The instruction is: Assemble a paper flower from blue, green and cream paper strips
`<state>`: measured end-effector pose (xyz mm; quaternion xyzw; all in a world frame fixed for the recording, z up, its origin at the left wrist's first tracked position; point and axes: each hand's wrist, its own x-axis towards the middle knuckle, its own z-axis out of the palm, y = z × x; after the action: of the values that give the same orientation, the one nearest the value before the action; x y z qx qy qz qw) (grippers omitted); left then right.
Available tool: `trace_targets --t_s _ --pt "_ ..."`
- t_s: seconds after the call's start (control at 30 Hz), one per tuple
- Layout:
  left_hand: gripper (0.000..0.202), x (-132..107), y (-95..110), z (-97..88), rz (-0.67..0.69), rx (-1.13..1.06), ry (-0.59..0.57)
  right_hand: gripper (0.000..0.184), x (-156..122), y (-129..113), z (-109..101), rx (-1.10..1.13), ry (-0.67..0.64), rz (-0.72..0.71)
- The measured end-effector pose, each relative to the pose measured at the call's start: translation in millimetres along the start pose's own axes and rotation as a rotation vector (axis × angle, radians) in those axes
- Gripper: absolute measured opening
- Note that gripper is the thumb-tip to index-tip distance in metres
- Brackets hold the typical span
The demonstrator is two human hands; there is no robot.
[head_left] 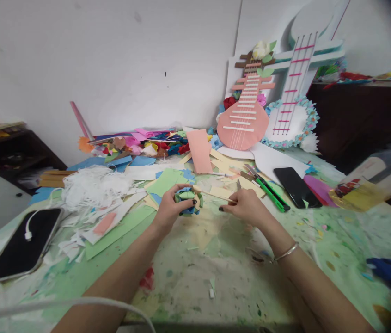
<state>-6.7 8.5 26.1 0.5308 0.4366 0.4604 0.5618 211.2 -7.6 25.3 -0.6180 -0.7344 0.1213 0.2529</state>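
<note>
My left hand (169, 208) is closed around a small blue and green paper flower (187, 200), its thumb pressed on the near side. A thin pale stick (214, 195) runs from the flower to my right hand (247, 208), which pinches its other end. Whether the stick's far tip touches the flower or only lies against it, I cannot tell. A small dark pointed tip (239, 184) shows just above my right fingers; what it belongs to is hidden. Beyond my left hand lies a sheet of light green paper (168, 181).
A green utility knife (271, 192) and a black phone (296, 187) lie to the right. At left are shredded white paper (94, 187) and a tablet-like device (25, 243) with a white cable. Pink (242, 122) and white (290, 118) paper instruments lean at the wall.
</note>
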Motion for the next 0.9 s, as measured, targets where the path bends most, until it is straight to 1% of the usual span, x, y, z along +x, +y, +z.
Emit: trace_targets --t_s 0.03,0.1,0.17,0.2,0.3,0.4,0.5,0.53,0.6,0.67,0.7,0.8,0.9 --pt "0.040 -0.3 0.5 0.1 0.016 0.011 0.024 0.040 0.7 2.6 -1.8 -0.010 -0.022 0.014" --pt "0.034 -1.1 1.2 0.5 0.040 0.026 0.053 0.032 1.5 5.1 -5.0 0.008 0.003 0.025" --pt "0.032 -1.9 1.6 0.9 0.072 0.035 0.047 0.022 1.6 4.6 -7.2 0.030 0.023 0.013" --pt "0.031 -2.1 1.6 1.0 0.088 0.033 0.041 0.018 1.4 3.9 -8.0 0.026 0.005 -0.001" --pt "0.031 -1.9 1.4 0.6 0.116 0.002 0.033 0.017 0.9 4.7 -11.2 -0.013 -0.054 -0.026" --pt "0.033 -1.0 1.0 0.1 0.106 -0.025 0.010 0.013 1.3 10.6 -16.5 0.022 -0.031 0.018" --pt "0.035 -0.5 -0.4 1.1 0.094 0.020 0.001 0.009 2.0 12.0 -17.1 0.146 0.007 0.046" --pt "0.035 -0.7 -1.3 2.1 0.093 0.057 -0.004 0.010 1.9 9.6 -14.7 0.223 0.030 0.028" --pt "0.033 -1.5 -3.8 4.9 0.105 0.164 -0.029 0.017 0.9 0.6 -5.8 0.425 0.080 -0.032" --pt "0.032 -2.9 -7.1 8.7 0.133 0.284 -0.061 0.023 -1.3 -10.9 6.1 0.560 0.053 -0.084" --pt "0.030 -3.8 -8.9 10.7 0.154 0.341 -0.074 0.023 -2.8 -16.2 12.0 0.586 0.036 -0.108" --pt "0.027 -6.0 -14.6 15.9 0.229 0.479 -0.092 0.018 -6.9 -25.7 25.6 0.532 0.055 -0.144" --pt "0.025 -6.6 -19.1 18.1 0.285 0.547 -0.105 0.015 -9.3 -26.9 31.8 0.458 0.076 -0.142"
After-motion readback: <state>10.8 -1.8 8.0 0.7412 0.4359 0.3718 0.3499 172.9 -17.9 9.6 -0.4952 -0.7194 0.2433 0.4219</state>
